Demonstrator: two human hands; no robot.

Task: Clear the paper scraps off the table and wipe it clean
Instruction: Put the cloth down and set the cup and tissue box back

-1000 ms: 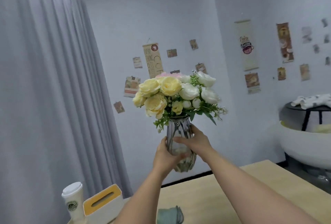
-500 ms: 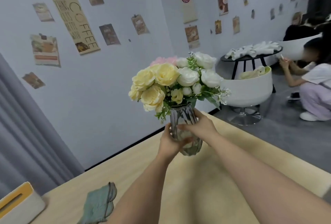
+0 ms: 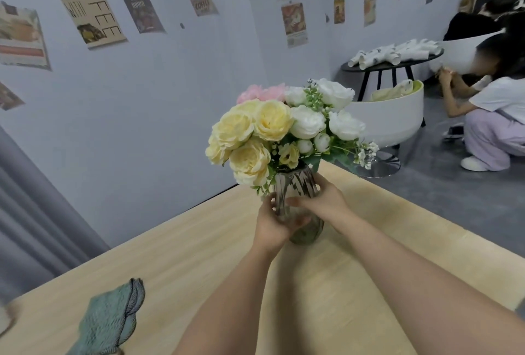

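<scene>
Two hands stay wrapped round the vase, left hand low, right hand at the neck, and it has come down onto the table. No scraps show; the green cloth lies near, so wiping looks next.

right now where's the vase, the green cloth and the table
vase [image 3: 308, 231], head view, on the glass lower body below the hands
green cloth [image 3: 109, 322], head view, on its middle
table [image 3: 326, 292], head view, on bare wood between the forearms
</scene>
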